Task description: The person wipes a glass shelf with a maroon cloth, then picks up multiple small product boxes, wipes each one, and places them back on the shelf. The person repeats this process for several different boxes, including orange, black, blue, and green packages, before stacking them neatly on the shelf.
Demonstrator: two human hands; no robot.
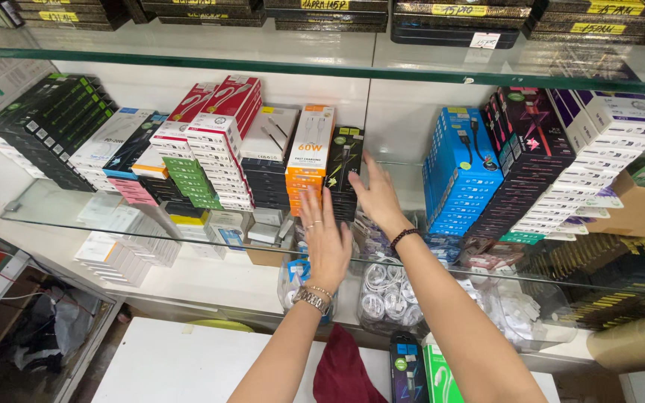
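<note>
My left hand (325, 240) reaches over the front edge of a glass shelf (46, 216), fingers spread, holding nothing; it wears rings and a metal watch. My right hand (377, 195), with a dark bead bracelet, is open and pressed against the side of a stack of black cable boxes (345, 170). Beside that stack stands a stack of orange and white charger boxes (309, 158). An empty gap of shelf lies right of my right hand, before a stack of blue boxes (460, 175).
The shelf holds rows of leaning boxed accessories: red and white (218, 127), green (188, 179), black and green (54, 127), dark and white (561, 164). Bagged white cables (386, 295) lie on the shelf below. A tape roll (640, 339), dark red cloth (341, 369) and two boxes (419, 373) lie near me.
</note>
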